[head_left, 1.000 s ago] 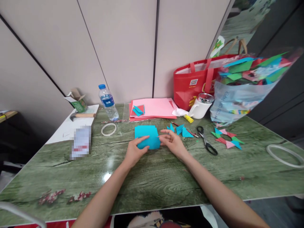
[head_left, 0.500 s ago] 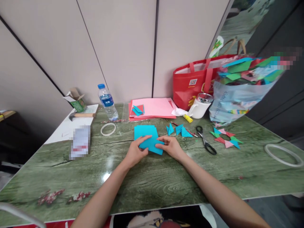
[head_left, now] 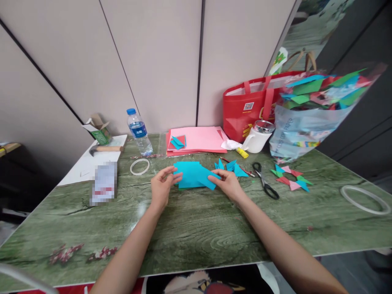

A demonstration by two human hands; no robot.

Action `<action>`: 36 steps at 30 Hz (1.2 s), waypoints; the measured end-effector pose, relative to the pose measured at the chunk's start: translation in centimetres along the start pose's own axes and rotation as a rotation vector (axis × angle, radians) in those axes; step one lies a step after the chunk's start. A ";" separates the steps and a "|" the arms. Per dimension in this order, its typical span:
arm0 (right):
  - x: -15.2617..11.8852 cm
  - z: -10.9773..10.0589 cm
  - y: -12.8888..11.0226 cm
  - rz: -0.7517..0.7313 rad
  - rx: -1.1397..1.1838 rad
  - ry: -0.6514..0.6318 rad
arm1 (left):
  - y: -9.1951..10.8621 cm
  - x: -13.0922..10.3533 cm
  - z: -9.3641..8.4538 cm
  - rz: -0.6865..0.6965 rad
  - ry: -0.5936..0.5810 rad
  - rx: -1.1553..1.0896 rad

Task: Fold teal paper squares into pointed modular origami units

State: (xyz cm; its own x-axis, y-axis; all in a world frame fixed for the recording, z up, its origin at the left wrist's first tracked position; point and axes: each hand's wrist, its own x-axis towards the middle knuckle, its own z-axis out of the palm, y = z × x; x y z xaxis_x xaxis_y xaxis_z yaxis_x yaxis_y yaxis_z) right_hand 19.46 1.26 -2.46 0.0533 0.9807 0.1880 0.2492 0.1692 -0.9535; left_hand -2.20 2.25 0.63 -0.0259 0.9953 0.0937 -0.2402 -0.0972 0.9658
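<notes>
My right hand pinches the right end of a blue paper piece, which slants down to the right over a stack of blue paper. At the left edge of that stack is my left hand, its fingers apart and their tips at the paper. Folded blue pieces lie behind my right hand, partly hidden by it. Farther right are black scissors and a ring of folded pieces in red, pink, green and blue.
Pink sheets, a water bottle and a white mug stand or lie at the back. A red bag and a plastic bag of folded paper are at the right. A hammer and tape ring are left.
My left hand has moved left, off the slanted piece, and its fingers have spread. My right hand has shifted slightly right with the piece, which is now turned lower and farther right.
</notes>
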 end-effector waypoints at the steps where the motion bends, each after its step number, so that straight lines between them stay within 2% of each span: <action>1: 0.0 0.2 0.0 -0.010 0.002 0.021 | -0.1 -0.2 0.2 -0.056 -0.011 0.040; 4: -0.5 1.0 -0.5 -0.068 -0.011 0.059 | -0.6 -1.1 1.0 -0.229 -0.152 0.132; 6: -1.0 1.6 -1.0 -0.150 -0.022 0.036 | -1.1 -1.6 1.6 -0.272 -0.177 0.100; 8: -1.6 2.2 -1.5 -0.223 -0.020 -0.061 | -1.6 -1.9 1.9 -0.280 -0.188 0.057; 11: -2.2 2.7 -1.9 -0.249 0.011 -0.189 | -1.9 -1.9 1.9 -0.251 -0.164 0.033; 15: -2.5 2.9 -1.8 -0.261 0.039 -0.227 | -1.8 -1.8 1.6 -0.201 -0.170 0.129; 21: -2.5 2.9 -1.9 -0.128 0.110 -0.197 | -1.5 -1.9 1.6 -0.190 -0.319 0.186; 24: -2.3 2.8 -1.7 -0.076 0.142 -0.175 | -1.5 -1.7 1.4 -0.165 -0.300 0.209; 28: -1.7 2.6 -1.2 -0.078 0.135 -0.085 | -1.6 -1.2 1.1 -0.126 -0.249 0.250; 31: -1.3 2.3 -0.8 -0.057 0.140 -0.074 | -1.5 -1.1 1.0 -0.125 -0.249 0.235; 36: -1.2 2.3 -0.4 0.103 0.364 -0.093 | -0.8 -1.3 1.1 -0.048 -0.285 0.169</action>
State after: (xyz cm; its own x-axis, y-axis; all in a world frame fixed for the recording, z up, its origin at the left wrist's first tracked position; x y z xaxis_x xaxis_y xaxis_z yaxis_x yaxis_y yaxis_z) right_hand 17.07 0.21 -2.86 -0.0321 0.9963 0.0802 -0.1136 0.0761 -0.9906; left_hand -0.88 1.05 0.03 0.2594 0.9618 0.0879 -0.0698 -0.0721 0.9949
